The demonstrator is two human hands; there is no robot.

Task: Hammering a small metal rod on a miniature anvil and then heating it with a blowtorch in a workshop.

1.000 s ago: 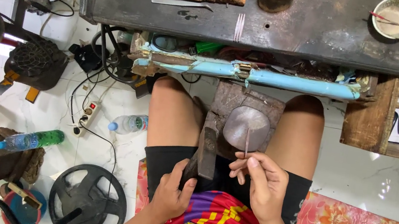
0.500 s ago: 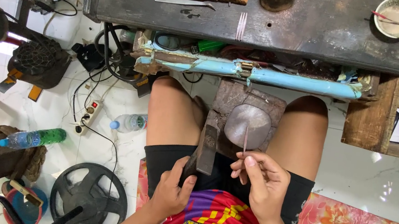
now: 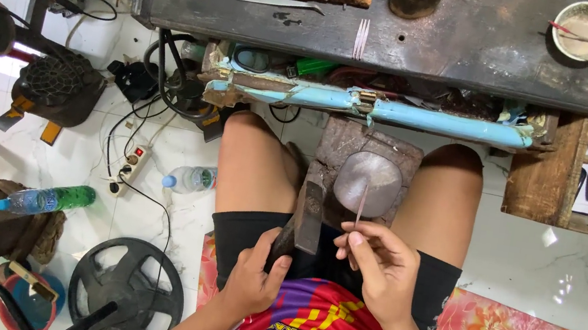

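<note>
While the left hand (image 3: 257, 275) grips the hammer (image 3: 306, 216) by its handle and the right hand (image 3: 379, 265) pinches the thin metal strip (image 3: 361, 202) flat on the round anvil (image 3: 368, 183) between the knees, light, square blows probably work best.

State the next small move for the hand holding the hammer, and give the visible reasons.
Probably a short tap of the hammer onto the thin metal rod. The right hand pinches the rod with its tip lying on the round steel anvil, while the left hand grips the hammer, whose head sits just beside the anvil.
</note>
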